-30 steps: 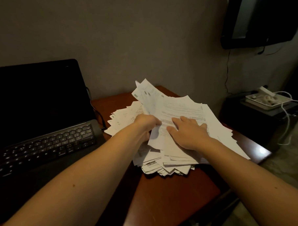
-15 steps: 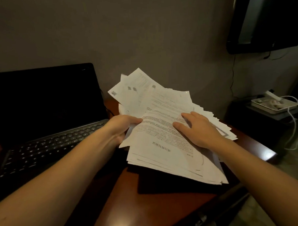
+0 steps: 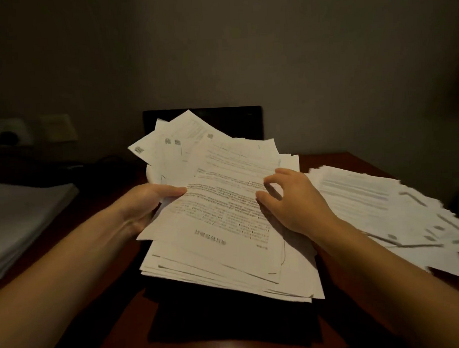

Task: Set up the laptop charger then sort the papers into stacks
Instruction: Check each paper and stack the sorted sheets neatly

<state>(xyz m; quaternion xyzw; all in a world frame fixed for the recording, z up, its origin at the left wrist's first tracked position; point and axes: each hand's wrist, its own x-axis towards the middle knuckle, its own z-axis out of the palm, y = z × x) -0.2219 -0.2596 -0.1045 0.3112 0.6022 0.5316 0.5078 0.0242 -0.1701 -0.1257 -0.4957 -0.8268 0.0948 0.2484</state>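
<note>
The bundle of papers (image 3: 220, 234) fills the centre of the frame. It is held up at a tilt over a deep shadow, the near edge low and ragged, the far sheets fanned toward the upper centre. The left hand (image 3: 148, 203) grasps the bundle at its left edge, with the thumb flat on top and the fingers hidden beneath. The right hand (image 3: 295, 205) sits on the top sheet at the right side, fingers curled, thumb and forefinger drawn together and nipping that sheet. The sheets are thin, white and printed in dense dark lines, with their corners out of square with each other.

At the right, a loose pile of sheets (image 3: 377, 204) sprawls flat on the table (image 3: 354, 161) out to the frame's right edge. It is motion-blurred, with its near corners jutting at odd angles. Its left edge lies just beside the bundle's right edge.

At the left edge of the frame sits 1 thick, squared paper stack (image 3: 20, 222), grey in the dim light. Bare table lies between it and the bundle, crossed by the left forearm.

The table is glossy reddish-brown wood with a soft sheen at the bottom centre. Behind the fan stands the laptop screen (image 3: 234, 121), a flat black rectangle with sharp corners. Pale wall plates (image 3: 56, 127) in the upper left are too blurred to read.
</note>
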